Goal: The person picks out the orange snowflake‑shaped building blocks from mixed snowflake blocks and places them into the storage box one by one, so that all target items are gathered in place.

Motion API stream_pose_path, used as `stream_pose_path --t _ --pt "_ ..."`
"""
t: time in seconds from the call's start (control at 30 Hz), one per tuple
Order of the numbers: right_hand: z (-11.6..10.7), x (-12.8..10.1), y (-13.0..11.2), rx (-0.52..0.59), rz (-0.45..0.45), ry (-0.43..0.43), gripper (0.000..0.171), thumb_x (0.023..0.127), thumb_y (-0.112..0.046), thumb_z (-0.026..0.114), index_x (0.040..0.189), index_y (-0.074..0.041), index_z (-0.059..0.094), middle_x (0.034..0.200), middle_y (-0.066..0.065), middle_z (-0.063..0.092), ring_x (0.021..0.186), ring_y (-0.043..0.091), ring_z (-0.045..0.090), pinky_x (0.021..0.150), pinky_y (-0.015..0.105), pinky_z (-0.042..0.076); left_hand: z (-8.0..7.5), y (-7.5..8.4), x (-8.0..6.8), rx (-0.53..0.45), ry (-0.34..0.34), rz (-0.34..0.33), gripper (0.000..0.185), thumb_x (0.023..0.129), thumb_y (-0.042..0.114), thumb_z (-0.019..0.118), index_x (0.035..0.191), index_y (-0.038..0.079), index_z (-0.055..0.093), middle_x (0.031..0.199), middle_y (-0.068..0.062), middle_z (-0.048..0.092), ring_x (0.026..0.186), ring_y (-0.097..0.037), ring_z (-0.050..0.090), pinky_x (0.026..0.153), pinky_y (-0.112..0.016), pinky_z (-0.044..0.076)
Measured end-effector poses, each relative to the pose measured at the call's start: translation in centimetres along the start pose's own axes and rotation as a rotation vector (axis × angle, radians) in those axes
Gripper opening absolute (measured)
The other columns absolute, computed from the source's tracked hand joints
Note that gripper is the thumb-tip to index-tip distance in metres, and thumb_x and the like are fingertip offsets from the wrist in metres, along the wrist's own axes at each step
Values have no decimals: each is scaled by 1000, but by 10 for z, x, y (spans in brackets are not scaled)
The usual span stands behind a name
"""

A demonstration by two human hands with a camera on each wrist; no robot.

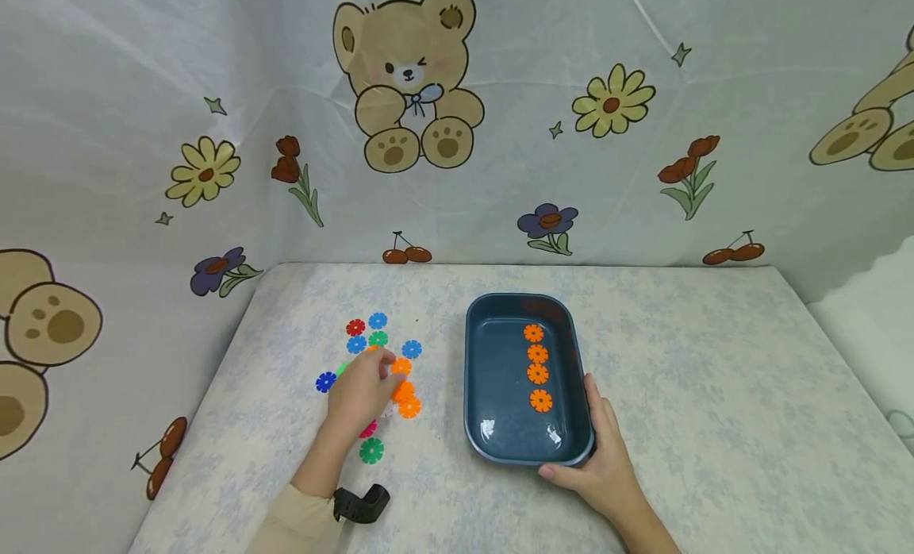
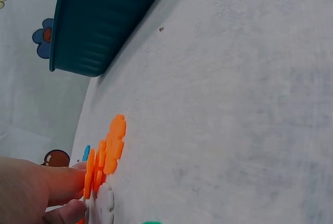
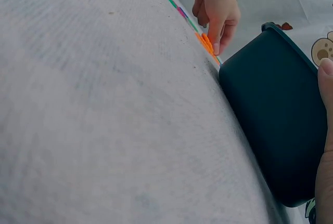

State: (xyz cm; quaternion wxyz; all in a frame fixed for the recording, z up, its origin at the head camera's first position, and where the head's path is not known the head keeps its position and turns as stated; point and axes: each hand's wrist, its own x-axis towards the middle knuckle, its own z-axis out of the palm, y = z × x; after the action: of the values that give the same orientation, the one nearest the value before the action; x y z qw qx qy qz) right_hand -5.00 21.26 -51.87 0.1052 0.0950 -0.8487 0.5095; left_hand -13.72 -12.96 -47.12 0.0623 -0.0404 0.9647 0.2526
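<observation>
A dark teal tray (image 1: 473, 371) sits mid-table with several orange flower discs (image 1: 537, 353) in a row inside. My right hand (image 1: 589, 443) grips its near right corner, thumb (image 3: 327, 78) on the rim of the tray (image 3: 276, 125). Left of it lies a scatter of coloured discs (image 1: 378, 339). My left hand (image 1: 383, 373) reaches into it, and its fingertips (image 2: 62, 182) pinch an orange disc (image 2: 90, 174) tipped on edge. More orange discs (image 2: 113, 140) and a white disc (image 2: 104, 206) lie against it. The right wrist view shows that hand (image 3: 213, 5) at the orange discs (image 3: 208, 44).
Blue (image 1: 325, 382), red (image 1: 355, 327), pink (image 1: 367, 429) and green (image 1: 371, 451) discs lie around my left hand. A black wrist mount (image 1: 360, 502) sits on my left forearm. Printed fabric walls (image 1: 407, 101) close the table's back and left; pale cloth (image 1: 714, 395) stretches right of the tray.
</observation>
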Motion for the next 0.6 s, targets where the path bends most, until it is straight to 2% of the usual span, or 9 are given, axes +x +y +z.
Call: stream_pose_path --t 0.13,0.33,0.47,0.6 --pt "0 0 0 0 -4 2 143 46 -17 100 160 -21 13 133 15 46 119 5 40 99 3 30 1 1 2 -19 -1 -7 30 89 32 74 111 11 67 87 -2 61 60 -16 50 50 -27 41" --pt "1 0 0 -4 -10 6 143 45 -17 100 160 -21 14 134 16 46 119 5 40 99 3 29 -2 3 -1 -30 -55 -37 36 86 36 77 113 16 65 88 0 60 61 -16 51 52 -28 41" --pt "0 0 -1 -7 -6 6 143 45 -18 100 160 -20 14 134 15 46 119 3 40 99 3 29 -5 5 -5 -42 -105 -53 34 83 34 80 109 17 65 89 2 61 69 -15 54 58 -29 42" --pt "0 1 -2 -8 -6 7 143 45 -18 100 160 -19 15 134 15 46 119 4 39 99 2 29 -6 5 -8 -78 -124 -60 28 84 32 80 104 17 67 92 2 63 77 -14 56 65 -29 45"
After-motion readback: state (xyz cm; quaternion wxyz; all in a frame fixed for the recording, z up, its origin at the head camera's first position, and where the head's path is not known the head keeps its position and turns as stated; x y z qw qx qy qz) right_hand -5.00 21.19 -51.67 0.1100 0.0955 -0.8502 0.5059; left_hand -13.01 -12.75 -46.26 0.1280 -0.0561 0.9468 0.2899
